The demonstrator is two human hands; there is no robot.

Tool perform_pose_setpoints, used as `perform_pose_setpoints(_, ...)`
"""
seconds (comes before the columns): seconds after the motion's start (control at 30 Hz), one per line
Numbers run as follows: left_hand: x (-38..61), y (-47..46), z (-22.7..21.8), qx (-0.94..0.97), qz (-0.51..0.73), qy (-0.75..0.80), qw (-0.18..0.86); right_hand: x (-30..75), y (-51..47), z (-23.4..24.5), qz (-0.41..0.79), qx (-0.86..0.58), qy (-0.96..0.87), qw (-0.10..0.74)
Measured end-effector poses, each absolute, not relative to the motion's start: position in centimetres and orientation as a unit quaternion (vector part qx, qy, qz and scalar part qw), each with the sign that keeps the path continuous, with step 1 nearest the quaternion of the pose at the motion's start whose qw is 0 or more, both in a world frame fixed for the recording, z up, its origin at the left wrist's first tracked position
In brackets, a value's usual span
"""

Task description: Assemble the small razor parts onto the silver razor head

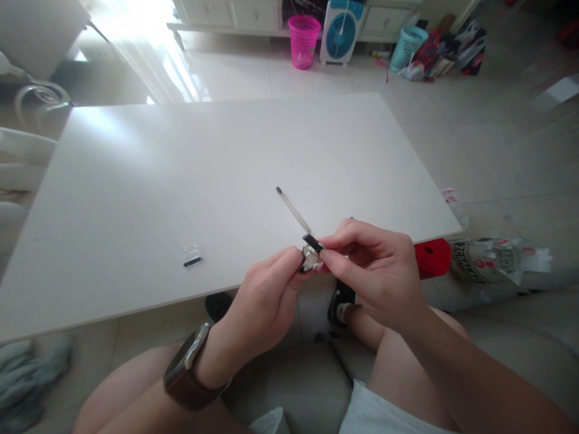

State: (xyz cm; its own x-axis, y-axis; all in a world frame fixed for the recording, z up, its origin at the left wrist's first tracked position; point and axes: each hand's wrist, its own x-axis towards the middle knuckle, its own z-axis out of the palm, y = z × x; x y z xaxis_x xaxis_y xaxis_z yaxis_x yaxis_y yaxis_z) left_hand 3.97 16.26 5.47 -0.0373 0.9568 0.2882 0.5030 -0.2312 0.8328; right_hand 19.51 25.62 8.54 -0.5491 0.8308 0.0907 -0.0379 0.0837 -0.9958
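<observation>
My left hand [266, 298] is closed, thumb and fingers gripping a small silver metal piece [310, 258] with dark edges, held just past the table's near edge. A short flat black strip [313, 243] is pinched between the thumb and fingers of my right hand [377, 265], right against the metal piece. My fingers hide much of both parts, and I cannot tell whether they are joined. Just beyond them a thin pale rod with a dark tip [293, 209] lies on the white table [181, 181]. To the left lies a small clear plastic packet [192, 255] with a black strip.
A red object [433, 258] and a printed plastic bag [493, 260] are at the right, beyond the table's edge. On the floor ahead stand a pink basket [304, 42], a blue-and-white fan [341, 33] and a light-blue basket [408, 48]. A white chair [27, 144] is at the left.
</observation>
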Motion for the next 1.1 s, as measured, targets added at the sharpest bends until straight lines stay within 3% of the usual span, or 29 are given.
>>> perform_pose_setpoints(0.73,3.9,17.4,5.9,0.671,0.407,0.555,0.277,20.5,26.3,7.8,0.626,-0.364,-0.612,0.319)
perform_pose_setpoints(1.1,4.1,17.2,5.8,0.665,0.402,0.569,0.271,20.7,26.2,7.5,0.570,-0.380,-0.652,0.327)
